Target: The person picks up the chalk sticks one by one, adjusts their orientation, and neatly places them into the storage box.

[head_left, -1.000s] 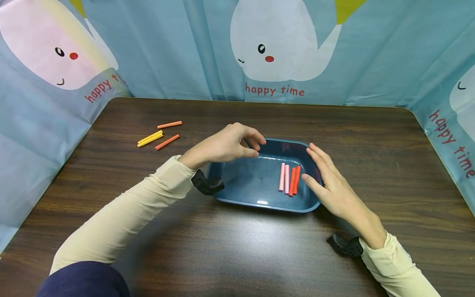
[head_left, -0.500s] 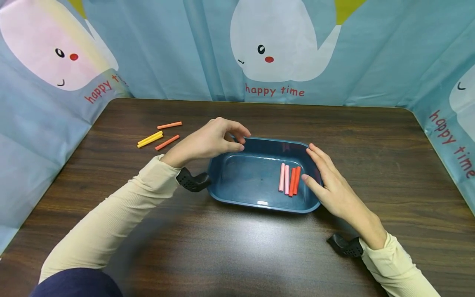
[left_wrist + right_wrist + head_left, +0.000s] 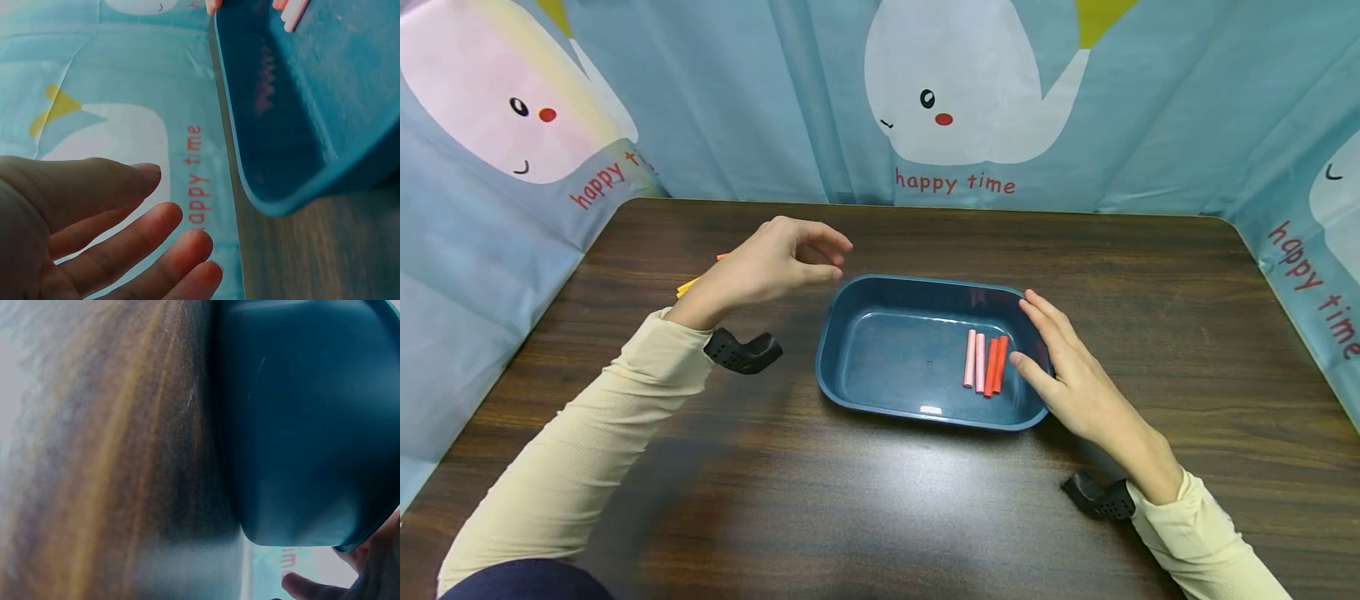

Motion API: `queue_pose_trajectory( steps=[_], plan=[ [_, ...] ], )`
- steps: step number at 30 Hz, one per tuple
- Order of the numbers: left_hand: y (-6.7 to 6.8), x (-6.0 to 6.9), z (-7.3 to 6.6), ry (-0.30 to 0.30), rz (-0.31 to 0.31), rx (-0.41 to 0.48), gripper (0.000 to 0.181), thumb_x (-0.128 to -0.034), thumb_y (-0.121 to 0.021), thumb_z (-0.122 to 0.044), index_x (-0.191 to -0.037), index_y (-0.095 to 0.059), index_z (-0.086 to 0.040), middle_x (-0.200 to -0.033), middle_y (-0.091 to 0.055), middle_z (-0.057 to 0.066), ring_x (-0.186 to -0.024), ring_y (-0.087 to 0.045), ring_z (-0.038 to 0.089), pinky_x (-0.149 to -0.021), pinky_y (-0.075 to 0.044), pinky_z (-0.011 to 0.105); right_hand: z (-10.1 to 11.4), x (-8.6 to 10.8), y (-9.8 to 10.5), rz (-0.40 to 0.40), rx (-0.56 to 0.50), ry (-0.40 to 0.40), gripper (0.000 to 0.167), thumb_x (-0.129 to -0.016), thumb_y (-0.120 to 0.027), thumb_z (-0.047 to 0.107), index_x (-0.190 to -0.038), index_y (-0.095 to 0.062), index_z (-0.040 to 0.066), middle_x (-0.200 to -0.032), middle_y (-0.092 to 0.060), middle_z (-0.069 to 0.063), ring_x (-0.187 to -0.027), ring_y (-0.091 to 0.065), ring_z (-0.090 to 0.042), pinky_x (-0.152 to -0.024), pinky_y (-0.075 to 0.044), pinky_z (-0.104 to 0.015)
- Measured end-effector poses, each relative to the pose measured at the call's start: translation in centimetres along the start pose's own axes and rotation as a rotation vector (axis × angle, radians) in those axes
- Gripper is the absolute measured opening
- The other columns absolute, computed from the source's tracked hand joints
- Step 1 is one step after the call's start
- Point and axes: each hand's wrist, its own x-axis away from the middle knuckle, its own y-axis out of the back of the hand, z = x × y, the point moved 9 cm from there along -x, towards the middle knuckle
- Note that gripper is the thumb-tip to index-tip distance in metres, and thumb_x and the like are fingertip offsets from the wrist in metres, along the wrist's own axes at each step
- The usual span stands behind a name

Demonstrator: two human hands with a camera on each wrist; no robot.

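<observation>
My left hand [image 3: 767, 258] hovers over the table left of the blue plastic tray [image 3: 880, 408], fingers loosely bent and thumb apart, holding nothing. In the left wrist view its fingers [image 3: 144, 234] stand clear of the tray's corner. My right hand [image 3: 1075, 383] rests at the tray's right end, fingers fairly straight along the rim and thumb over the inside. Two pink chalk-like sticks [image 3: 974, 362] and two red sticks [image 3: 996, 367] lie side by side in the tray's right part. Behind my left wrist, yellow sticks [image 3: 687, 287] and an orange stick [image 3: 722, 256] show only in part.
The dark wood table [image 3: 895, 508] carries the tray. A light blue curtain [image 3: 820, 100] with whale prints hangs along the back and both sides. A black wrist mount [image 3: 741, 350] sits on the left wrist, and a similar mount [image 3: 1097, 496] on the right.
My left hand has moved left from above the tray to over the table, now covering much of the loose sticks. The right hand and the sticks in the tray have stayed put.
</observation>
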Motion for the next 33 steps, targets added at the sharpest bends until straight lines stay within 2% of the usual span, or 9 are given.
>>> queue_pose_trajectory(
  steps=[13, 23, 24, 26, 28, 30, 31, 33],
  plan=[
    [1.2, 0.9, 2.6, -0.026, -0.011, -0.032, 0.034, -0.0922, -0.068, -0.009, -0.126, -0.065, -0.012, -0.113, -0.071, 0.009, -0.096, -0.069, 0.02, -0.075, -0.051, 0.026, 0.0, 0.0, 0.0, -0.005, -0.008, 0.004, 0.067, -0.101, -0.055, 0.028, -0.158, -0.024, 0.011, -0.167, -0.016, -0.004, -0.149, -0.025, -0.034, -0.109, -0.03, -0.067],
    [2.0, 1.3, 5.0, 0.001, -0.03, -0.056, 0.035, -0.0934, -0.067, -0.011, -0.128, -0.064, -0.01, -0.117, -0.07, 0.013, -0.1, -0.069, 0.023, -0.072, -0.049, 0.024, 0.0, 0.0, 0.0, -0.005, -0.01, -0.002, 0.068, -0.1, -0.056, 0.028, -0.158, -0.024, 0.011, -0.167, -0.016, -0.004, -0.149, -0.025, -0.034, -0.109, -0.03, -0.068],
    [2.1, 1.3, 5.3, 0.015, -0.028, -0.049, 0.035, -0.0936, -0.067, -0.011, -0.129, -0.063, -0.011, -0.118, -0.07, 0.013, -0.094, -0.069, 0.023, -0.066, -0.049, 0.025, 0.0, 0.0, 0.0, -0.006, -0.011, -0.002, 0.068, -0.1, -0.056, 0.028, -0.158, -0.024, 0.011, -0.166, -0.016, -0.004, -0.149, -0.025, -0.033, -0.109, -0.03, -0.068],
    [2.2, 1.4, 6.0, 0.045, -0.017, -0.026, 0.035, -0.0943, -0.067, -0.012, -0.129, -0.063, -0.012, -0.119, -0.069, 0.014, -0.073, -0.066, 0.02, -0.055, -0.046, 0.027, 0.0, 0.0, 0.0, -0.006, -0.012, 0.0, 0.068, -0.1, -0.056, 0.028, -0.158, -0.024, 0.011, -0.166, -0.017, -0.004, -0.149, -0.025, -0.033, -0.109, -0.03, -0.067],
    [2.2, 1.5, 6.7, 0.074, -0.004, -0.001, 0.035, -0.0951, -0.066, -0.013, -0.13, -0.061, -0.013, -0.12, -0.068, 0.015, -0.053, -0.055, 0.018, -0.045, -0.042, 0.03, 0.0, 0.0, 0.0, -0.007, -0.014, 0.003, 0.068, -0.1, -0.056, 0.028, -0.158, -0.024, 0.011, -0.166, -0.017, -0.004, -0.149, -0.025, -0.033, -0.109, -0.03, -0.067],
    [2.3, 1.6, 7.3, 0.086, -0.004, 0.0, 0.035, -0.0956, -0.065, -0.014, -0.131, -0.061, -0.013, -0.121, -0.068, 0.016, -0.049, -0.05, 0.017, -0.048, -0.043, 0.03, 0.0, 0.0, 0.0, -0.008, -0.015, 0.004, 0.068, -0.1, -0.056, 0.028, -0.158, -0.024, 0.011, -0.166, -0.017, -0.003, -0.149, -0.025, -0.032, -0.11, -0.03, -0.067],
    [2.4, 1.6, 7.6, 0.084, -0.01, -0.01, 0.035, -0.0956, -0.065, -0.015, -0.131, -0.061, -0.013, -0.121, -0.068, 0.016, -0.052, -0.054, 0.016, -0.054, -0.046, 0.03, 0.0, 0.0, 0.0, -0.008, -0.015, 0.004, 0.068, -0.1, -0.056, 0.028, -0.158, -0.024, 0.011, -0.166, -0.017, -0.003, -0.149, -0.025, -0.032, -0.11, -0.03, -0.067],
    [2.6, 1.7, 8.0, 0.078, -0.025, -0.032, 0.036, -0.0954, -0.065, -0.014, -0.131, -0.062, -0.012, -0.121, -0.068, 0.017, -0.071, -0.065, 0.019, -0.069, -0.051, 0.031, 0.0, 0.0, 0.0, -0.009, -0.015, 0.006, 0.068, -0.1, -0.056, 0.027, -0.158, -0.024, 0.011, -0.166, -0.017, -0.004, -0.149, -0.025, -0.033, -0.11, -0.03, -0.067]
  ],
)
